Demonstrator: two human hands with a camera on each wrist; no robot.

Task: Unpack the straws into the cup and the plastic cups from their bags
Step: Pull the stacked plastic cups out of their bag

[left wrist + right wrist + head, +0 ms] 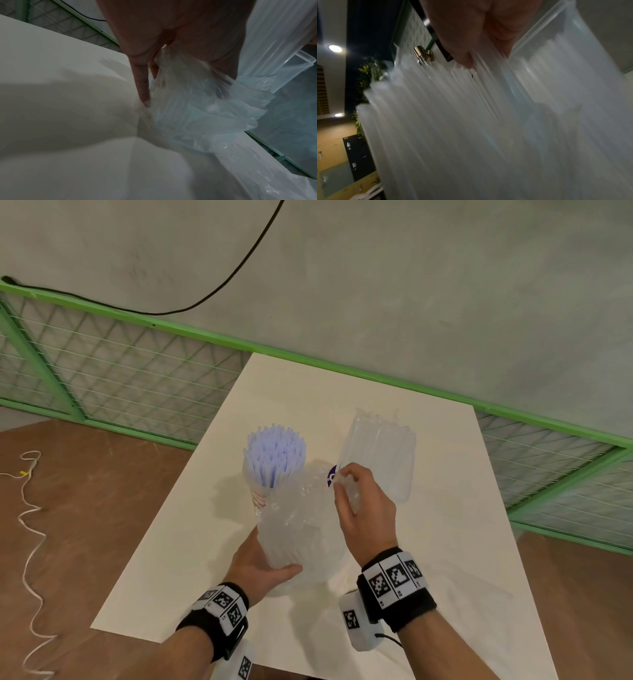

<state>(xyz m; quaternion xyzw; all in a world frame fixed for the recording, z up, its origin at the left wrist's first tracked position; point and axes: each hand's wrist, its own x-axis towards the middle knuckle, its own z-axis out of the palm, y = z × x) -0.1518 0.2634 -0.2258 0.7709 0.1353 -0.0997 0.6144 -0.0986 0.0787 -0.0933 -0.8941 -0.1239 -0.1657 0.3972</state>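
From the head view, a pale, matt rectangular surface (428,542) carries three things. A cup (259,498) with a coloured print stands upright, packed with thin pale-blue straws (274,453) that fan out above its rim. Just beside it, toward the person, stands a stack of clear plastic cups in a thin, crinkled translucent bag (294,529). The left hand (263,566) wraps around the lower part of this bagged stack, thumb across the front. The right hand (363,508) pinches the gathered top of the bag, where a small purple mark (331,475) shows. Behind that hand lies a second clear pack (380,453), ribbed and glossy; what it holds cannot be made out. Both wrists wear black bands with checkered markers.

The left wrist view shows the bag's film (197,108) up close: soft, wrinkled, bluish-white, bunched under the fingers (142,81), which press into it against the surface (60,94).

The right wrist view is blurred: streaked ribbed clear plastic (471,128) fills it, with a fingertip (464,58) closed on its upper edge.
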